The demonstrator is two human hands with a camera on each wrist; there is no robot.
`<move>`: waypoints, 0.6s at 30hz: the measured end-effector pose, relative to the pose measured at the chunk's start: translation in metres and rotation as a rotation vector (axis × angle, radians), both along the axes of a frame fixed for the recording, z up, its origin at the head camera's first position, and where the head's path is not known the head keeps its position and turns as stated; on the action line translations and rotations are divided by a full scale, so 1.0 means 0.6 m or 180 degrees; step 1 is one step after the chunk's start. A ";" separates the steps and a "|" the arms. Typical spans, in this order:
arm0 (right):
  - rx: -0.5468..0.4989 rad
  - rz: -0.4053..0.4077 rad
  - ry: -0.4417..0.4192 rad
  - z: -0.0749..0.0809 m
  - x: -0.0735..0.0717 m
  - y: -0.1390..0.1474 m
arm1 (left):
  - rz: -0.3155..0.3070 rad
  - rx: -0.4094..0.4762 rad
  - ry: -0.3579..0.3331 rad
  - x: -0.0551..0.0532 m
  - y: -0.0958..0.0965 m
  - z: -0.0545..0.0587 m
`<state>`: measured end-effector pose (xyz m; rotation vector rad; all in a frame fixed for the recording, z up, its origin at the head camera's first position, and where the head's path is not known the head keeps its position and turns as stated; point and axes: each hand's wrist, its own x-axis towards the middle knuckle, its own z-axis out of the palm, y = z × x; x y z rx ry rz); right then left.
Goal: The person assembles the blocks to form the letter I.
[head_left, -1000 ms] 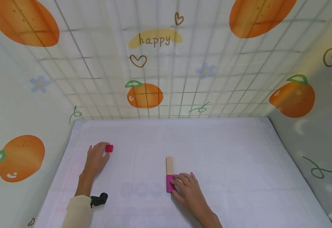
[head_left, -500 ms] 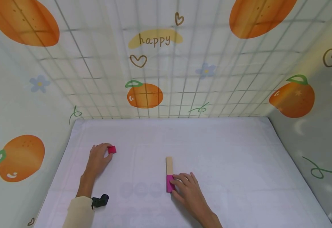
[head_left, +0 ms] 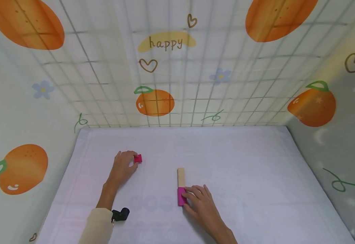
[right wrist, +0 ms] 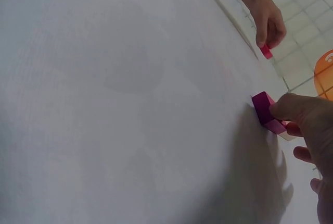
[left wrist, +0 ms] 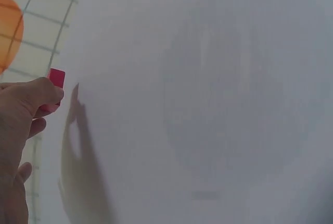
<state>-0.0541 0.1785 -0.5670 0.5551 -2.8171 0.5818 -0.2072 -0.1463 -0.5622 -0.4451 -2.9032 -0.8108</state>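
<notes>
In the head view my left hand (head_left: 122,168) pinches a small red block (head_left: 138,158) between thumb and fingertips, left of the middle. The left wrist view shows this red block (left wrist: 56,77) above the white cloth, the hand's shadow falling beside it. A magenta block (head_left: 181,197) lies near the centre of the table, end to end with a plain wooden block (head_left: 181,177) in one straight line. My right hand (head_left: 202,206) grips the magenta block from its right side. In the right wrist view the thumb covers part of the magenta block (right wrist: 263,110).
White cloth covers the table (head_left: 250,176). Behind it hangs a grid wall (head_left: 208,105) with printed oranges and hearts, and patterned side walls close in left and right. A black wrist device (head_left: 121,214) juts out from the left sleeve (head_left: 96,225).
My left hand has moved to the right with the red block, toward the two lined-up blocks. The right hand and the magenta and wooden blocks have stayed in place.
</notes>
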 end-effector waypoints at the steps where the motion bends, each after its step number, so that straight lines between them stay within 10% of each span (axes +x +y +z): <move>1: -0.0001 -0.0010 -0.0031 0.000 0.000 -0.001 | -0.0019 0.0001 0.0032 -0.001 0.010 0.000; 18: 0.0033 -0.0157 -0.0236 0.001 0.002 -0.004 | -0.0433 0.0021 0.0287 -0.018 0.134 0.004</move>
